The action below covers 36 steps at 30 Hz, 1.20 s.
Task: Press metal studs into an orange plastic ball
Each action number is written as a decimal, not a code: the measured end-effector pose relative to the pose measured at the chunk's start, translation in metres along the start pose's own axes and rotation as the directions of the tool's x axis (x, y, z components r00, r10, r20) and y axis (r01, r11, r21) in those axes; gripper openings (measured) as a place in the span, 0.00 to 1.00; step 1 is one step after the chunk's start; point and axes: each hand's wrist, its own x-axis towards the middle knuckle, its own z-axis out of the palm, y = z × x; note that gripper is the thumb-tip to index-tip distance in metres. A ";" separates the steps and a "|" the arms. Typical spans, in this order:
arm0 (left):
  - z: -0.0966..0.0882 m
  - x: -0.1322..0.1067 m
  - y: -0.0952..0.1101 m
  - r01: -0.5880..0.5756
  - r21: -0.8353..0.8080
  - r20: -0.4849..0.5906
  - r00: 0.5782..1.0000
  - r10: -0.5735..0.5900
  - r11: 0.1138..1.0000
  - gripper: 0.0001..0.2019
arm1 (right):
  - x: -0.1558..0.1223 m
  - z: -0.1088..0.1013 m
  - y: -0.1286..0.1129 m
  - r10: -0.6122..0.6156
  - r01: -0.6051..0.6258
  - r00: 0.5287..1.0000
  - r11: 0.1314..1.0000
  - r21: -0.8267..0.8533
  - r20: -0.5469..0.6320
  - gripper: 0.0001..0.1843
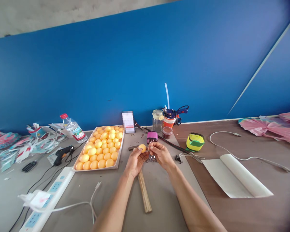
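My left hand (134,161) is closed round a small orange ball (142,148), held up over the table. My right hand (160,152) pinches something tiny right beside the ball; what it is I cannot make out. Just under both hands lies a heap of small shiny bits (151,158). A pink-banded container (152,137) stands directly behind them. To the left sits a shallow tray (119,155) filled with several orange balls (101,151). Wooden sticks (144,191) lie below my left wrist.
A glue gun (62,152), scissors (29,166), a water bottle (72,128) and a power strip (47,197) with cables lie left. Behind stand a glass jar (157,120), a cup of tools (169,120) and a small jar (167,132). Right: yellow-green tape measure (195,141), rolled white sheet (236,175), pink paper (273,124).
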 end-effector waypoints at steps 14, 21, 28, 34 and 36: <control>0.003 -0.001 -0.003 -0.045 0.059 0.035 0.998 0.043 0.997 0.16 | -0.002 0.005 0.004 0.001 -0.006 1.000 0.952 -0.307 -0.016 0.11; 0.000 0.001 -0.005 -0.060 0.032 0.015 0.998 0.060 0.998 0.16 | -0.002 0.005 0.006 -0.037 0.033 0.999 0.874 -0.484 0.002 0.08; 0.002 0.001 -0.005 -0.072 0.042 0.014 0.997 0.072 0.996 0.16 | -0.004 0.006 0.006 -0.040 0.044 0.999 0.861 -0.506 0.018 0.07; 0.003 0.000 -0.006 -0.131 0.096 0.009 0.991 0.131 0.987 0.17 | -0.005 0.008 0.005 -0.023 0.020 1.000 0.879 -0.477 -0.001 0.06; 0.004 0.000 -0.006 -0.154 0.111 0.007 0.988 0.154 0.982 0.18 | -0.005 0.008 0.006 -0.013 0.005 1.000 0.883 -0.470 -0.015 0.06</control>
